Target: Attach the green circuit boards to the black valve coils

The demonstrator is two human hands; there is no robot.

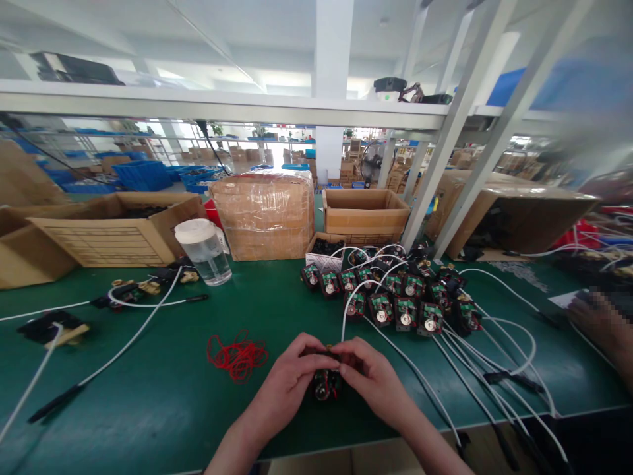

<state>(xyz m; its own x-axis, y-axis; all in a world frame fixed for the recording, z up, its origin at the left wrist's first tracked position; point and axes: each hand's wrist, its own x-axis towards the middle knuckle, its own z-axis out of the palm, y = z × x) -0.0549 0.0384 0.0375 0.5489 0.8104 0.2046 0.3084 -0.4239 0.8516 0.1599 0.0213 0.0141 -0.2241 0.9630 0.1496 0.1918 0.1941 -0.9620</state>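
Though largely hidden between the fingers, the small black motor part (324, 382), held just above the near edge of the green worktop (148, 389), looks light, rigid and compact, with small fittings likely fragile; best gripped by its solid body, not its wire. Left hand (291, 376): fingers curled closed around the part's left side. Right hand (368, 376): likewise clenched on its right side and top, both hands touching; bundle of red wire (238, 356) lies nearby.

left hand (289, 382), right hand (373, 381) grip small motor (325, 384)
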